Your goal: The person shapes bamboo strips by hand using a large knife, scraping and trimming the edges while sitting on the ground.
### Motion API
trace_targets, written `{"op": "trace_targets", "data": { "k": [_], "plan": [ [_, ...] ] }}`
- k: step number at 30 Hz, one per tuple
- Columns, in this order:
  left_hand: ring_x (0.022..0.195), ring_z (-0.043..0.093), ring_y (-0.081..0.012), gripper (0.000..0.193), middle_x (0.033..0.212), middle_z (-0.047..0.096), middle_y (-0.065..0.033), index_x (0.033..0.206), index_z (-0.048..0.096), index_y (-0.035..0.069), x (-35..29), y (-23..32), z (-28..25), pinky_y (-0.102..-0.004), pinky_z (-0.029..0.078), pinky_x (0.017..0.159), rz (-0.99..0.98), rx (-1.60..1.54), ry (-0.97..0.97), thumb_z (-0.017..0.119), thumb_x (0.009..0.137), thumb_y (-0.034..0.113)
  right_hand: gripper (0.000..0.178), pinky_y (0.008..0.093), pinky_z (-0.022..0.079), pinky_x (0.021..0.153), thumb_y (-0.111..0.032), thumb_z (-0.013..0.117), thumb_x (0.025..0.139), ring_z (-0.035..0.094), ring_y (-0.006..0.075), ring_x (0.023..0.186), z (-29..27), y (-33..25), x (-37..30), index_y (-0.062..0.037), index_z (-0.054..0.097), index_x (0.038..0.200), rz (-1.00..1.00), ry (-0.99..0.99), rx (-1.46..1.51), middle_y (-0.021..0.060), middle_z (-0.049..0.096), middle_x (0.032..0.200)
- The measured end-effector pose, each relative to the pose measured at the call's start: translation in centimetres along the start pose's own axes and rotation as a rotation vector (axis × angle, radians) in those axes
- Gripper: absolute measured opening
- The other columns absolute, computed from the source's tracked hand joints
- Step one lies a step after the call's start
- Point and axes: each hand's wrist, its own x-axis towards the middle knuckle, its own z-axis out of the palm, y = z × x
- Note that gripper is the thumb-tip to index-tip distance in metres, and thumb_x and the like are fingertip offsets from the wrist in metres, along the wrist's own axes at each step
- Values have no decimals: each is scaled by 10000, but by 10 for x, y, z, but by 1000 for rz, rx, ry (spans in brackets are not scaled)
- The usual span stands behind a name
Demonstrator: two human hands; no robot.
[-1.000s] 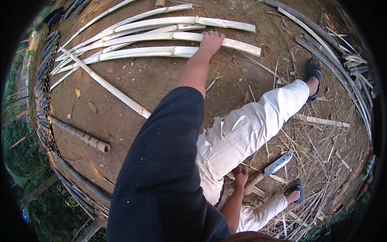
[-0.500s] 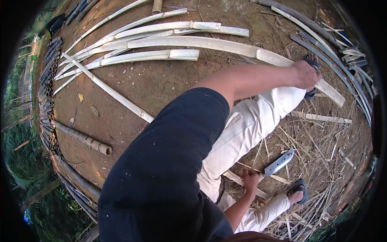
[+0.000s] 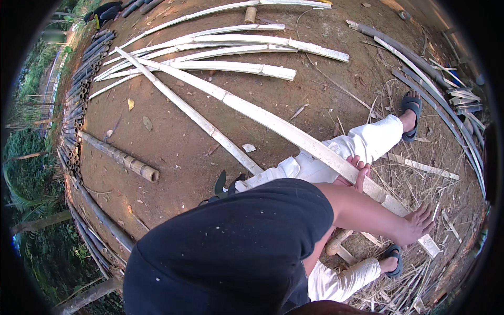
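A long pale split bamboo strip [image 3: 286,131] runs diagonally over my light-trousered leg, its far end near other strips. My right hand [image 3: 357,170] comes from under my left arm and grips the strip's edge, its fingers partly hidden. Further along, my left hand [image 3: 417,226] is spread with outstretched fingers over the strip near its close end, holding nothing. Below my left forearm a rounded wooden piece [image 3: 337,242] shows; the large knife's blade is out of sight.
Several split bamboo strips [image 3: 231,66] fan across the dirt. Cut bamboo poles [image 3: 73,121] are stacked along the left. A short bamboo length [image 3: 121,156] lies near them. Dark curved strips [image 3: 436,94] lie at right. Shavings [image 3: 404,283] litter the ground around my sandalled feet.
The bamboo strip has swung down across my leg. My left hand has moved down to its close end and opened. My right hand has let go of the knife and taken hold of the strip.
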Motion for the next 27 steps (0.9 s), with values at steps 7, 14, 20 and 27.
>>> {"op": "trace_targets", "data": {
  "k": [7,14,20,27],
  "plan": [
    [1292,392,-444,782,1329,419,-281,1357,440,-85,-231,-83,-102,-524,330,1125,-348,38,273,642,897,515,179,296,460,615,-178,434,1045,484,124,651,-15,-2,36,-78,497,910,-184,123,588,53,501,754],
    [1280,472,-400,683,1342,510,-220,1335,512,16,-351,-135,-150,-468,395,1076,-560,299,4,707,867,473,390,293,400,562,-448,515,1033,390,128,578,-98,-111,65,-101,430,878,-264,64,689,-11,359,663],
    [835,646,-390,565,879,646,-199,966,614,10,-366,-169,-127,-476,512,742,-523,251,-144,726,829,546,412,290,419,596,-493,493,1033,411,107,586,-103,-114,44,-114,423,887,-343,63,733,-13,359,671],
    [637,634,-362,603,703,607,-150,800,560,47,-385,-176,-123,-464,498,553,-351,354,-78,719,794,628,413,292,430,599,-491,489,1035,412,115,586,-104,-111,24,-111,433,880,-338,103,802,-7,374,663]
  ]
}}
